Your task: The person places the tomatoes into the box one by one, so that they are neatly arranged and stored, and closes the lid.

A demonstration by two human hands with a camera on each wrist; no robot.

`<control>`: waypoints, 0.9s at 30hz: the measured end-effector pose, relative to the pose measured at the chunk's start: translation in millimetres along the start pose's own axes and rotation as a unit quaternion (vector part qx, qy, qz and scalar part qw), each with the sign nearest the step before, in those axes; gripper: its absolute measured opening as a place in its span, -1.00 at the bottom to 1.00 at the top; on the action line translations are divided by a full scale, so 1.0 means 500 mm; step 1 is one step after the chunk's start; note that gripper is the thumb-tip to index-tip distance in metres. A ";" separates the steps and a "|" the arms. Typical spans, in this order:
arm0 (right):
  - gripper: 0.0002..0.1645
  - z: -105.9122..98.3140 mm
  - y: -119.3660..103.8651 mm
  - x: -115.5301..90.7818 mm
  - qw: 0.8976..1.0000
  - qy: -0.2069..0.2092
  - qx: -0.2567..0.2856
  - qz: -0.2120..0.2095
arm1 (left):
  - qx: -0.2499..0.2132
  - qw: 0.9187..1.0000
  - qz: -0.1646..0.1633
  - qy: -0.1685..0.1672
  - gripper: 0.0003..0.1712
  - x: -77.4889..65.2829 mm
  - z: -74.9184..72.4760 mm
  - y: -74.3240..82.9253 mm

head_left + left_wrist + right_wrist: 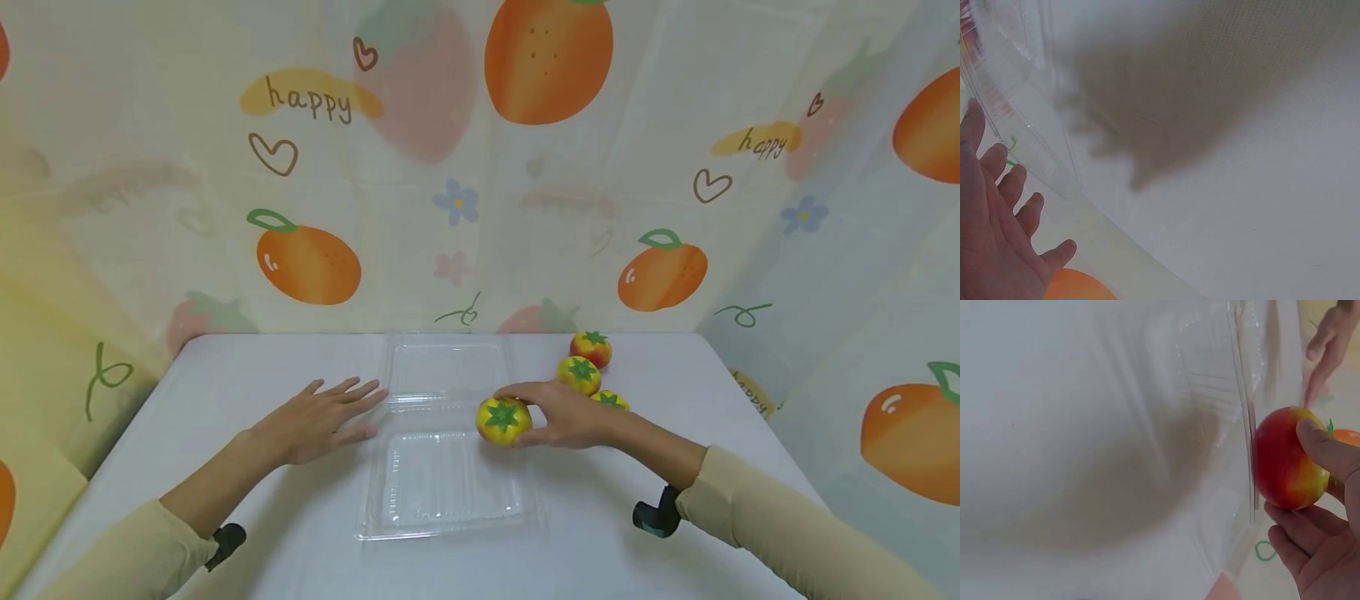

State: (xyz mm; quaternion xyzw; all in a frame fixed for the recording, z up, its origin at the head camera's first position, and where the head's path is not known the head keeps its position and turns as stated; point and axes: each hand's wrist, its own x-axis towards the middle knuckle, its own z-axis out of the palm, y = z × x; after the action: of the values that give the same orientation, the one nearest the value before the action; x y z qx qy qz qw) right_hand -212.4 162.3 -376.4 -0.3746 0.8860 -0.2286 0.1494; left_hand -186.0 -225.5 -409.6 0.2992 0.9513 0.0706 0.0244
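Note:
My right hand [566, 414] grips a round red-and-yellow fruit with a green leafy top [503, 422], thumb on one side and fingers on the other. In the head view this fruit is over the right part of a clear plastic clamshell box [450, 483], near its hinge. The right wrist view shows the red underside of the fruit [1288, 457]. My left hand [318, 421] is at the box's left side with fingers spread and straight; its fingertips are close to the hinge, and whether they touch it I cannot tell. The box's lid [450, 367] lies folded back, away from me.
Right of the box, toward the back of the white table [285, 533], several similar fruits are grouped: a redder one [590, 350], a yellow one [578, 375] and one partly behind my right hand [611, 401]. A fruit-printed curtain [405, 242] rises behind the table.

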 end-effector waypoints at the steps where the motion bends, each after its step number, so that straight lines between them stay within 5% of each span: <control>1: -0.25 0.003 -0.002 0.002 1.000 -0.003 -0.001 0.001 | 0.001 1.000 0.000 0.001 -0.27 -0.001 0.000 0.000; 27: -0.27 0.070 -0.071 0.105 0.997 -0.071 -0.016 -0.026 | 0.001 1.000 -0.010 -0.024 -0.25 0.004 -0.002 0.001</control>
State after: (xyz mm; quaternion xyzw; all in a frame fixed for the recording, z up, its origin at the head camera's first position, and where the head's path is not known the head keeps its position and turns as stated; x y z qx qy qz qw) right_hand -211.3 92.1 -392.9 -0.4150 0.8667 -0.1914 0.2001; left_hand -187.5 -224.4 -408.4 0.2917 0.9533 0.0620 0.0471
